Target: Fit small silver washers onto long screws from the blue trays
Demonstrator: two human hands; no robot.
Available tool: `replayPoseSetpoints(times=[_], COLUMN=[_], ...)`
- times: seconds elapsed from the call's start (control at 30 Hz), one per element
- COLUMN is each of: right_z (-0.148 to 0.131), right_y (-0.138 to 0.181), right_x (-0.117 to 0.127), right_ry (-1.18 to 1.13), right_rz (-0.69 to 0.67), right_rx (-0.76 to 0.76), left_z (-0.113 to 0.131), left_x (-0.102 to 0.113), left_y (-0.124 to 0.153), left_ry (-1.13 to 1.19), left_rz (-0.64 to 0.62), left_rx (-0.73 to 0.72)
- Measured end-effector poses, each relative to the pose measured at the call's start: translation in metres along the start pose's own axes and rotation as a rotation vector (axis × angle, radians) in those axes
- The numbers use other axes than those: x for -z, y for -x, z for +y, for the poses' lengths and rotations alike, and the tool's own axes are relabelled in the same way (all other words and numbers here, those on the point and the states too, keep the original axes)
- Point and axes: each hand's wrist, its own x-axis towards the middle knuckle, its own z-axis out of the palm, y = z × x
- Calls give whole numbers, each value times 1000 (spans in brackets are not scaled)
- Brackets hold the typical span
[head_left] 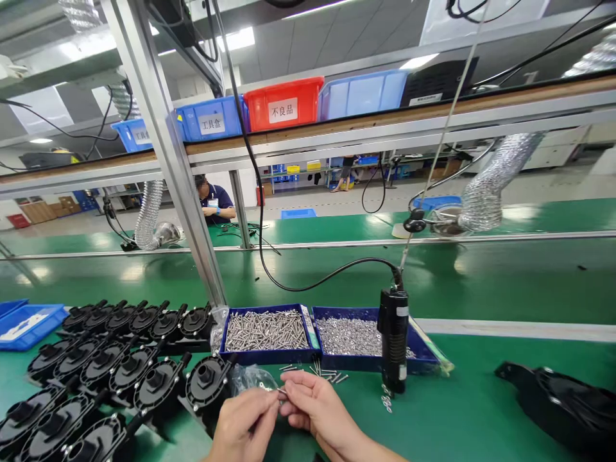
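My left hand [246, 420] and my right hand [321, 405] meet low in the middle of the head view, fingertips together. Between thumb and fingers my right hand pinches a thin metal screw [282, 391]. The left fingers close at the screw's other end; anything small inside them is hidden. Just beyond lie several loose screws [332, 375] and a clear plastic bag [251, 377]. Behind these stand a blue tray of screws [314, 343] and a blue tray of small nuts or washers [428, 359].
A black electric screwdriver [394, 340] hangs upright before the right tray, over some small metal rings [386, 402]. Rows of round black housings [156, 391] fill the left. Another black part [558, 401] lies right. A metal post [168, 154] rises left; a person [219, 202] sits beyond.
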Motion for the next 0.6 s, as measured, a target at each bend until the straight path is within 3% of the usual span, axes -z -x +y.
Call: replayPoseSetpoints(times=[0.03,0.1,0.3,0.4,0.5,0.6], right_z=[-1,-4,-9,-24,-51,-75], right_y=[0,0,-1,-6,-24,-55], right_x=[-1,-2,4,2,-26,-87], right_ry=[-28,-67,-53,91,391,920], right_rz=[4,12,34,44,-91,-286], right_rx=[-22,-51,-56,42,220,524], left_z=[0,1,-5,-12,-24,-39], left_x=[0,0,-13,-24,-34,-40], left_y=[0,2,19,21,21,24], left_ry=[3,5,208,341,387,366], left_rz=[0,61,194,228,251,248], left_rx=[-32,39,633,859,917,917])
